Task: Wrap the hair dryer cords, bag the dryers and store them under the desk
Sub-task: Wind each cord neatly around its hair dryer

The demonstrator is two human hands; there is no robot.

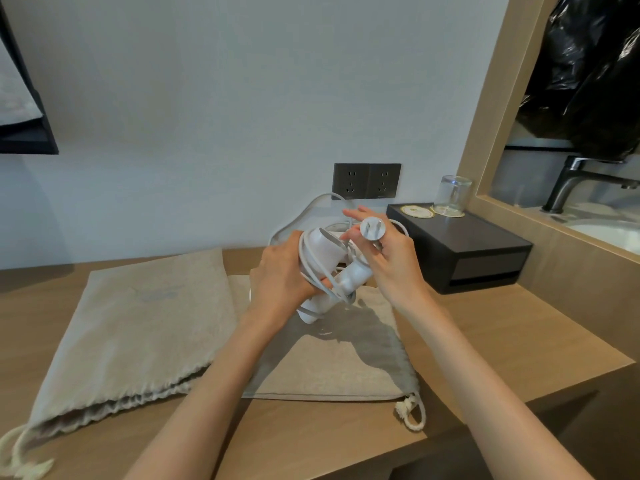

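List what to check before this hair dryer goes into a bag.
1. Cord wound round the hair dryer: ok, several loops.
2. Plug out of the wall sockets: ok, the right hand pinches it.
3. Plug end tucked in: not ok, loose.
4. Left hand grips the hair dryer: ok.
5. Drawstring bag mouth open: not ok, it lies flat.

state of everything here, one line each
hair dryer: held above the desk by the left hand, cord wound round it
plug: unplugged, pinched in the right hand
left bag: lying flat, drawstring loose
right bag: lying flat below the hands
glass: empty, on the black box
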